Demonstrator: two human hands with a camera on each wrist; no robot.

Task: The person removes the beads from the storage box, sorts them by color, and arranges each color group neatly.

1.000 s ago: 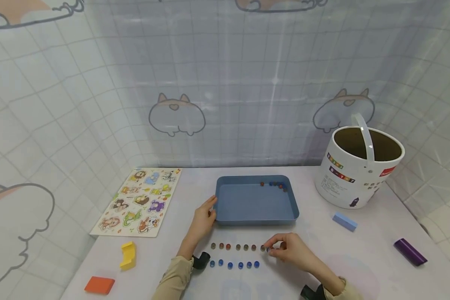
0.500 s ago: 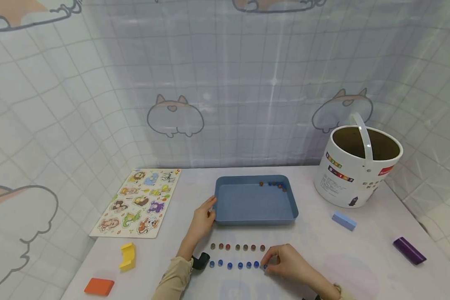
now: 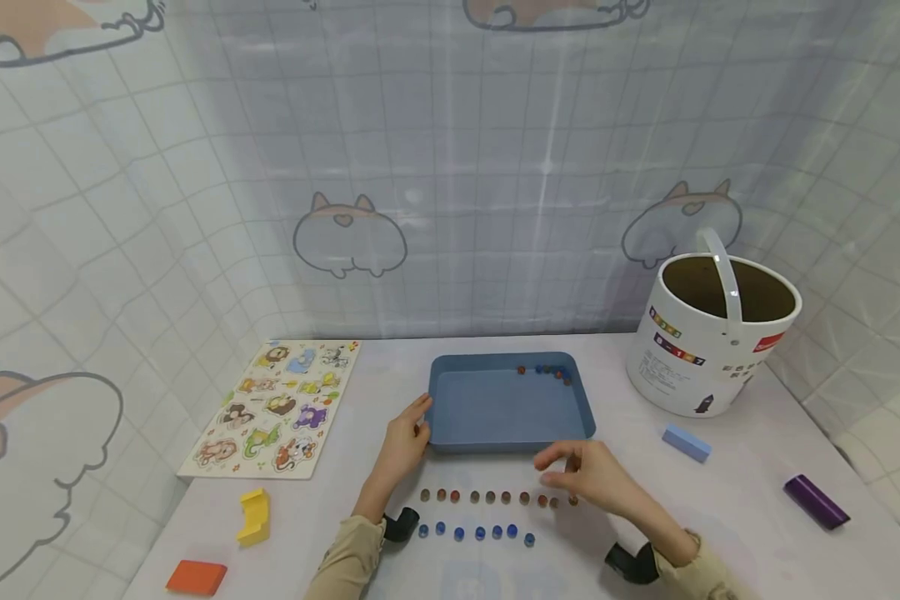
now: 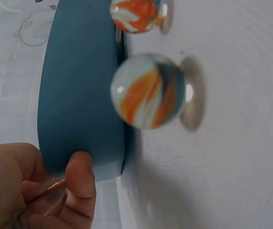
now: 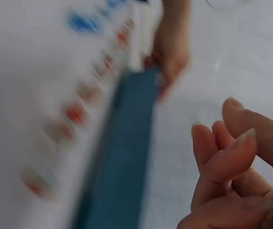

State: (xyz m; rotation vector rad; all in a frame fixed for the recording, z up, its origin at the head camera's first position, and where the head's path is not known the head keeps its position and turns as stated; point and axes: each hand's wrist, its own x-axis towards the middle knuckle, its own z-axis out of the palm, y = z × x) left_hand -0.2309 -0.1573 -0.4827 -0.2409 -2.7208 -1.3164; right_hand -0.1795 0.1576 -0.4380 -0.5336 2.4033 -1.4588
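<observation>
My left hand (image 3: 405,442) is at the left front corner of the blue-grey tray (image 3: 510,447), gripping it with the thumb (image 4: 80,174) against the outer wall. My right hand (image 3: 588,475) is raised near the tray's front right corner, thumb and fingers loosely bent with nothing between them. In front of the tray lies a row of orange-and-green swirled marbles (image 3: 506,497), large and close in the left wrist view as a swirled marble (image 4: 148,90). Nearer me runs a row of blue marbles (image 3: 480,533). Several small marbles (image 3: 558,374) sit in the tray's back right corner.
A white bucket (image 3: 682,367) with a handle stands back right, near a light blue block (image 3: 686,442) and a purple block (image 3: 816,502). An animal puzzle board (image 3: 270,408), a yellow block (image 3: 254,517) and an orange block (image 3: 197,577) lie left.
My right hand has let go of a blue marble at the right end of the blue row and moved up toward the tray. My left hand stays at the tray corner.
</observation>
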